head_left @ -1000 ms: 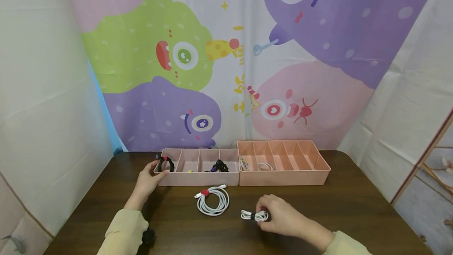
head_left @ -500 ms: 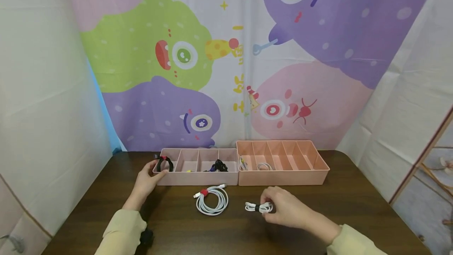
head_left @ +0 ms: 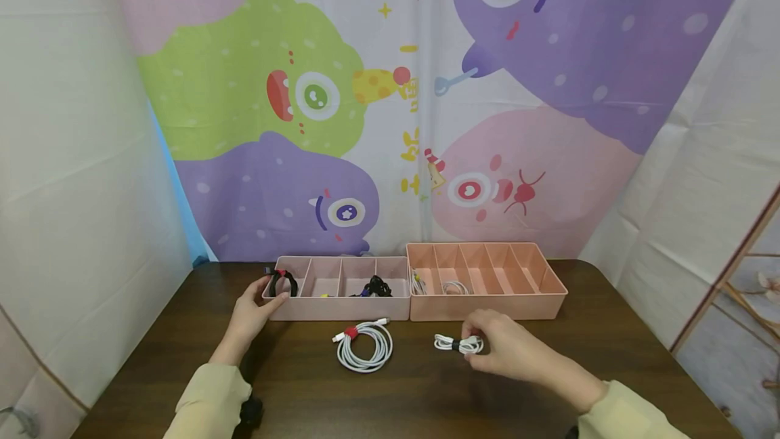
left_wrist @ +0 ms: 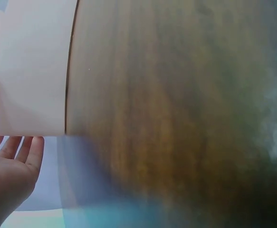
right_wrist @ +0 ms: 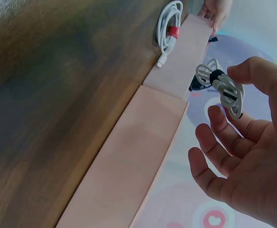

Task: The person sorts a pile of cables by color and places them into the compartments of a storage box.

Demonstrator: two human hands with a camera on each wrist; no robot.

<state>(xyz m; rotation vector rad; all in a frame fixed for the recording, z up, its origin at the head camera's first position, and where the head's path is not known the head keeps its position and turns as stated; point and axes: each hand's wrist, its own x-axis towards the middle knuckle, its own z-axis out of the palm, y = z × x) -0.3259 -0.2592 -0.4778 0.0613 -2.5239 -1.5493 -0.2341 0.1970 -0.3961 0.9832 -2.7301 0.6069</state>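
Note:
My right hand (head_left: 514,351) pinches a small bundled white cable (head_left: 451,343) with a black strap between thumb and fingers, held in front of the peach divided box (head_left: 487,306). In the right wrist view, the thumb presses the cable bundle (right_wrist: 224,88) from one side while the other fingers curl loosely. My left hand (head_left: 251,310) grips the left front corner of the pale pink divided box (head_left: 341,309), thumb at the front rim and fingers against its end. A coiled white cable (head_left: 365,347) with a red strap lies on the table, touched by neither hand.
In the pale pink box sit a black cable (head_left: 283,283) with a red strap at the left end and a black cable bundle (head_left: 376,286) farther right. Light cables (head_left: 456,287) lie in the peach box's left compartments. A printed curtain (head_left: 396,154) hangs behind the table.
My right hand has carried the strapped white cable rightward and toward the peach box. The left hand stays at the pale pink box's corner, and the coiled cable has stayed put.

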